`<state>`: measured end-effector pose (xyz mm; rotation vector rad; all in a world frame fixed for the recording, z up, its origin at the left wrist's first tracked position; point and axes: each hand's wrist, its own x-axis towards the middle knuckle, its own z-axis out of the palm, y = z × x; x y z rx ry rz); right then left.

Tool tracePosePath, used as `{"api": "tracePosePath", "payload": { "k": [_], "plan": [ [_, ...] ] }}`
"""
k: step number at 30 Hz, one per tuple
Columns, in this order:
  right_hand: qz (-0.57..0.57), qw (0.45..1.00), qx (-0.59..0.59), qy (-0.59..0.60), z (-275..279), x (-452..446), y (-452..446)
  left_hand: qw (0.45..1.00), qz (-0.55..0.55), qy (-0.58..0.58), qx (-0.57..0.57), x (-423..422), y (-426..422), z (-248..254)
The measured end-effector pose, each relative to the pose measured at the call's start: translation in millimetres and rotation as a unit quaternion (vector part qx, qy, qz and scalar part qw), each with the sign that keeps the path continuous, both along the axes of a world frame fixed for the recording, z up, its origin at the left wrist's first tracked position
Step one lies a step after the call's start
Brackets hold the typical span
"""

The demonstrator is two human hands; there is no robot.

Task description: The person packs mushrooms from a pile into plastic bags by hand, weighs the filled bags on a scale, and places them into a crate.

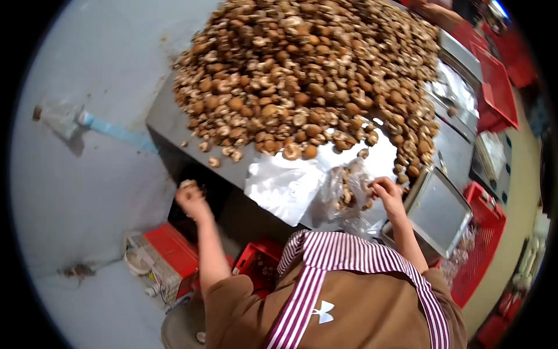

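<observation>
A large heap of brown mushrooms (302, 75) covers much of the metal table. My left hand (193, 202) is out past the table's left edge, fingers closed around what looks like a mushroom (188, 184); motion blurs it a little. My right hand (389, 195) pinches the rim of a clear plastic bag (354, 218) at the table's front. Several mushrooms (347, 195) sit inside that bag. Beside it lies a shiny silver sheet or flat bag (285, 186), and loose mushrooms rest along the heap's near edge.
An empty-looking metal tray (437, 206) stands right of my right hand, next to a red crate (485, 244). Another red crate (258, 262) is below the table. A red-topped box (171, 250) stands by the wall. At top right, another person's arm (439, 14) reaches the heap.
</observation>
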<state>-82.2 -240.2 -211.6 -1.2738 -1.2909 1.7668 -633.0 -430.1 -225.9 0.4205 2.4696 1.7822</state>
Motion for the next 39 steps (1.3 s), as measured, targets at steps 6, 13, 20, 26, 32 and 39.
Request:
{"api": "tracePosePath", "payload": {
  "k": [6, 13, 20, 26, 32, 39],
  "plan": [
    [-0.066, 0.998, -0.010, -0.006, 1, -6, -6, 0.989, -0.012, -0.117, -0.087, -27, -23, -11],
    [0.067, 0.909, 0.295, -0.287, 55, -34, -20, 0.909, -0.340, 0.221, -0.090, 182, 133, 42],
    [-0.113, 0.992, 0.037, -0.047, 33, -22, -1, 0.803, -0.451, 0.341, -0.190, 207, 220, 23],
    [-0.181, 0.960, -0.096, 0.192, 53, 0, 6, 0.744, -0.451, 0.329, -0.366, 191, 216, -42],
    [-0.185, 0.961, -0.101, 0.181, 42, 4, 4, 0.798, -0.531, 0.209, -0.194, 249, 217, 44],
    [-0.181, 0.972, -0.068, 0.134, 41, 1, 16, 0.691, -0.655, 0.235, -0.198, 320, 184, 55]
  ]
}}
